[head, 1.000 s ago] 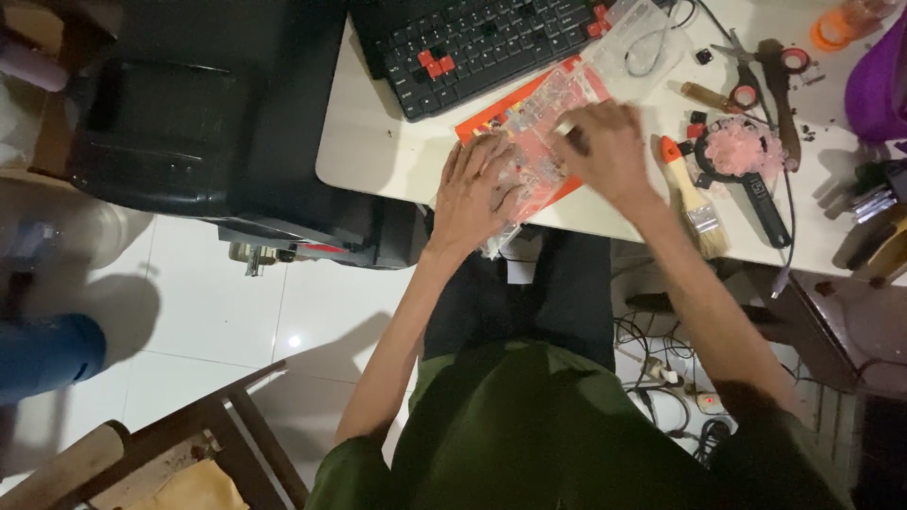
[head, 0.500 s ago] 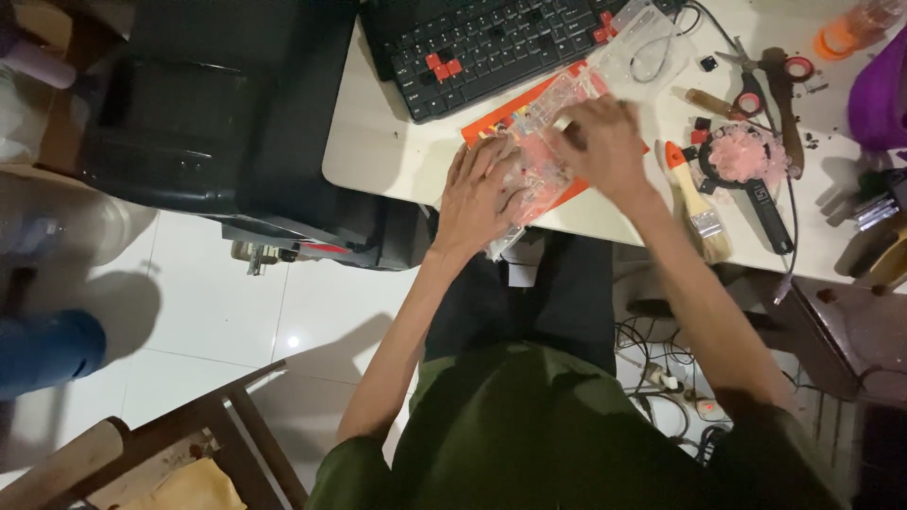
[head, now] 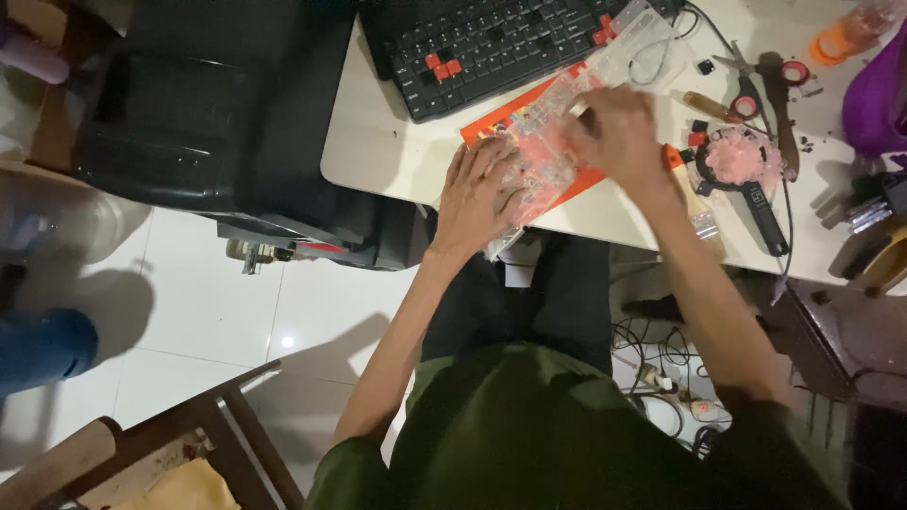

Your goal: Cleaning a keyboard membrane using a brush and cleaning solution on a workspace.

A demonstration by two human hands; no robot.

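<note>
Left hand (head: 480, 194) flat, open, pressing clear plastic bag (head: 543, 156) on table (head: 378, 142); right hand (head: 619, 132) pinching bag's upper end beside keyboard (head: 501, 42).

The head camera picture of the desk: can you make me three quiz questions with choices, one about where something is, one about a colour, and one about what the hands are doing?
1. Where is the black keyboard with red keys?
A. On the white desk, beyond the hands
B. On the floor
C. On the person's lap

2. What colour is the flat card under the clear plastic packet?
A. Blue
B. Orange
C. Green

3. What is the left hand doing?
A. Hanging at the side
B. Typing
C. Pressing flat on the packet

Answers: 1 A, it lies on the desktop above the hands. 2 B, orange shows around the packet. 3 C, its palm lies on the packet while the right hand touches the far end.
</note>
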